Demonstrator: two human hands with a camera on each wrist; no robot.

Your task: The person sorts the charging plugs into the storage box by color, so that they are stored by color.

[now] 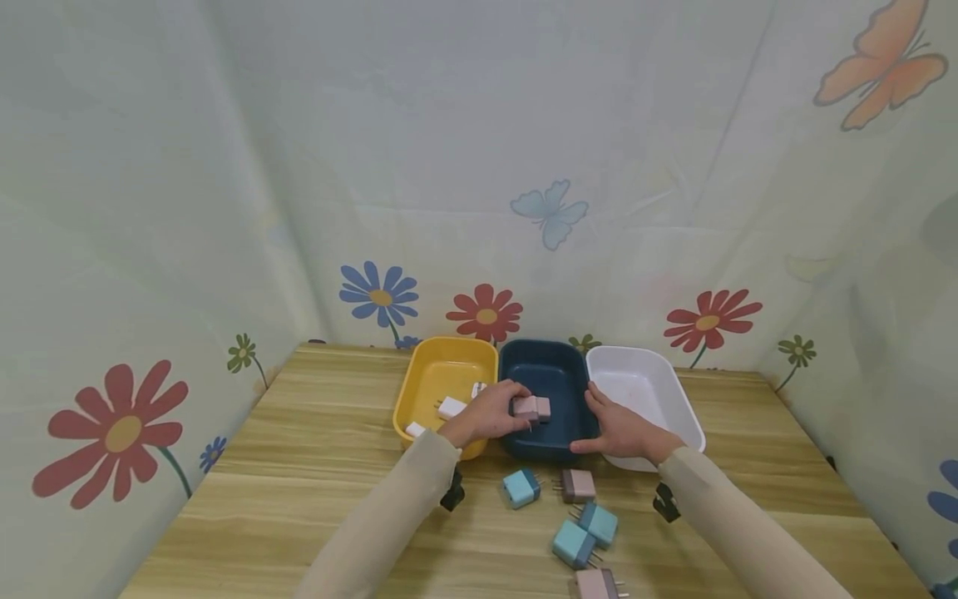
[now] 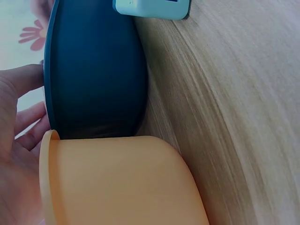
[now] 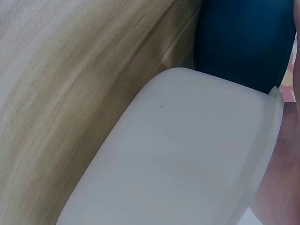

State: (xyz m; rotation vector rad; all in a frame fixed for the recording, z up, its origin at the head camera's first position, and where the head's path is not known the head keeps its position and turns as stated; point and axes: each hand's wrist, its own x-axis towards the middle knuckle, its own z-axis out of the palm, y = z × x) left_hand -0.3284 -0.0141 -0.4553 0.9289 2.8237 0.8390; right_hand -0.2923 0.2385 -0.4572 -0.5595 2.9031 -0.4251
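Note:
My left hand (image 1: 490, 413) reaches over the near left side of the dark blue bin (image 1: 550, 349) and holds a pink charger plug (image 1: 533, 408) low inside it. Whether a second pink plug lies against that one, I cannot tell. In the left wrist view the thumb (image 2: 28, 77) is at the blue bin's rim, and the plug is hidden. My right hand (image 1: 624, 430) rests at the blue bin's right rim beside the white bin (image 1: 688, 408), thumb and fingers spread, with nothing in its grasp. Only part of that hand shows in the right wrist view, behind the white bin's wall (image 3: 178, 150).
The yellow bin (image 1: 404, 391) at left contains several white charger plugs (image 1: 451, 408). In front of the bins, on the wooden table (image 1: 299, 466), lie teal plugs (image 1: 521, 488) and pink plugs (image 1: 578, 486), prongs exposed. A patterned cloth (image 1: 449, 166) hangs behind.

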